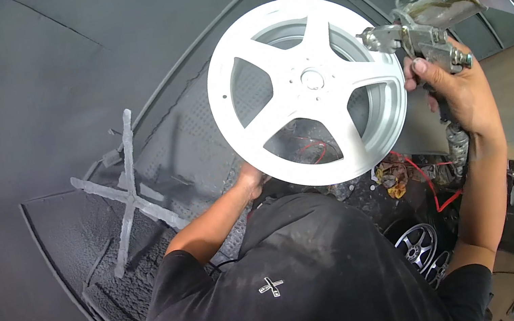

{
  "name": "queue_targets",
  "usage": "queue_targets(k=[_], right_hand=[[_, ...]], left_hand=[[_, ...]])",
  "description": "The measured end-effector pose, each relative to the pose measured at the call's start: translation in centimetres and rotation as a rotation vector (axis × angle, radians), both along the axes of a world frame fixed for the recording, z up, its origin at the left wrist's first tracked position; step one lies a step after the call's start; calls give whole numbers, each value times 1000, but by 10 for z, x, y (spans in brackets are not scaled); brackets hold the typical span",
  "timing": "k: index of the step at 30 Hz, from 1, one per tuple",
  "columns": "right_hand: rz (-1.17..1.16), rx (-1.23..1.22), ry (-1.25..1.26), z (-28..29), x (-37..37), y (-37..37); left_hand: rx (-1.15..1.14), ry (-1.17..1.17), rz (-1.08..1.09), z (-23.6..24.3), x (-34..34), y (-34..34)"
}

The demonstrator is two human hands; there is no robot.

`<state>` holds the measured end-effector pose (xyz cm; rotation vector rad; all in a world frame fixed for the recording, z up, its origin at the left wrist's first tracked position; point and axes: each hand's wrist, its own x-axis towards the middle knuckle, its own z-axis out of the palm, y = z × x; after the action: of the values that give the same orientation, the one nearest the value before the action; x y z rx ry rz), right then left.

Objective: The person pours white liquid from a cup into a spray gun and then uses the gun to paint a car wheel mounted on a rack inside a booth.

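Grey-coated spray booth (50, 80), with a cross-shaped stand (132, 200) near its left edge. White five-spoke wheel (298, 84) before the person's dark shirt (316, 260), well apart from the stand. Left hand (251, 179) at the wheel's lower left edge — fingers hidden behind, grip impossible to tell. Right hand (457, 87) with fingers closed around a metal spray gun (418, 39), nozzle overlapping the wheel's upper right edge in view. Below right — red hose (450, 200) and darker wheels (416, 244).
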<state>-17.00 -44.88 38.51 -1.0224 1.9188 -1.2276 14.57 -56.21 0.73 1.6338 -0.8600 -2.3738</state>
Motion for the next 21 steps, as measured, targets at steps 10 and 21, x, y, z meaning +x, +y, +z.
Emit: queue_targets(k=[10,21], right_hand=[[-12,41,238,-11,38,3],[69,93,23,-1,57,41]], left_hand=[[125,-65,-314,-12,17,16],[34,-19,86,-6,17,-13]])
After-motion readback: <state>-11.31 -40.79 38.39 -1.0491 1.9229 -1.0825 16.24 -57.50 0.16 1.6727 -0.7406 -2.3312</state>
